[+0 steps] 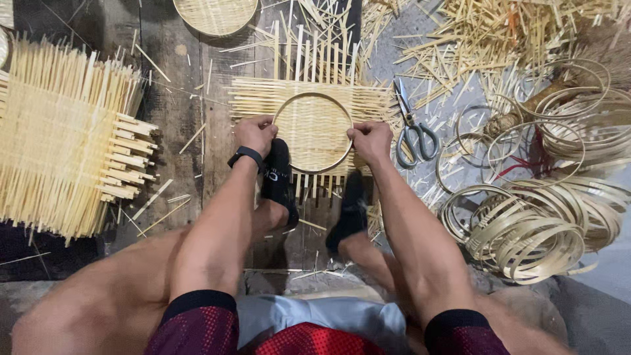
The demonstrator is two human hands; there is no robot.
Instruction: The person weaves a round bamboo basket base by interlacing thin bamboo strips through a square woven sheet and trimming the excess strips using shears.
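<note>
Both hands — left hand (pixel 255 135), right hand (pixel 371 140) — grip a bamboo hoop (pixel 313 132) pressed onto a woven bamboo mat (pixel 309 98); uneven pressure could likely shift the hoop off-centre.

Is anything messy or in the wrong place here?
Yes. Loose bamboo slivers lie scattered over the dark floor, and the scissors sit on strewn strips. The woven mat under the round hoop has uneven ends.
</note>
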